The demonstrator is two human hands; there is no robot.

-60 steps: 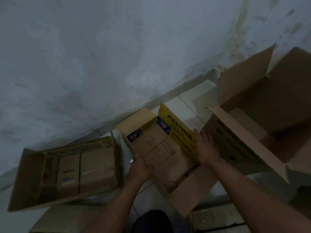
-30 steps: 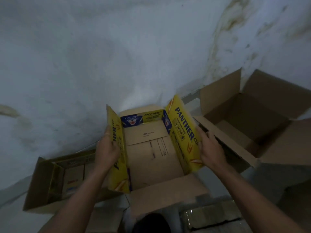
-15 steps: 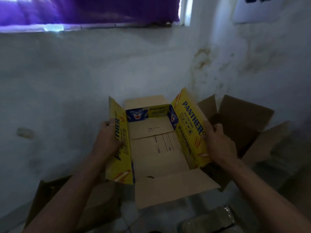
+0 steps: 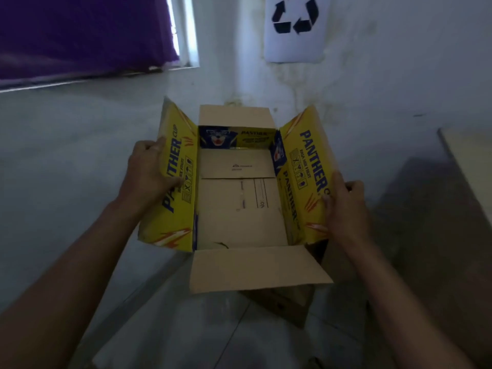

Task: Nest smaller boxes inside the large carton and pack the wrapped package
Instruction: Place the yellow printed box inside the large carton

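Observation:
I hold a yellow Panther box (image 4: 239, 206) up in front of me, open side facing me, its inside brown and empty. My left hand (image 4: 149, 171) grips its left yellow flap, and my right hand (image 4: 346, 209) grips its right yellow flap. The plain near flap hangs down toward me. Below that flap shows a corner of a brown carton (image 4: 287, 304), mostly hidden by the box. The wrapped package is out of view.
A stained white wall (image 4: 386, 102) stands close ahead with a paper recycling sign (image 4: 295, 25) taped on it. A purple curtain (image 4: 80, 30) covers a window at upper left. A pale flap edge (image 4: 468, 161) juts in at right. Tiled floor (image 4: 186, 336) lies below.
Both hands have lifted the yellow box off the floor and swung it to the right, over the brown carton. The view tilted up; the left box with items and the wrapped package left view.

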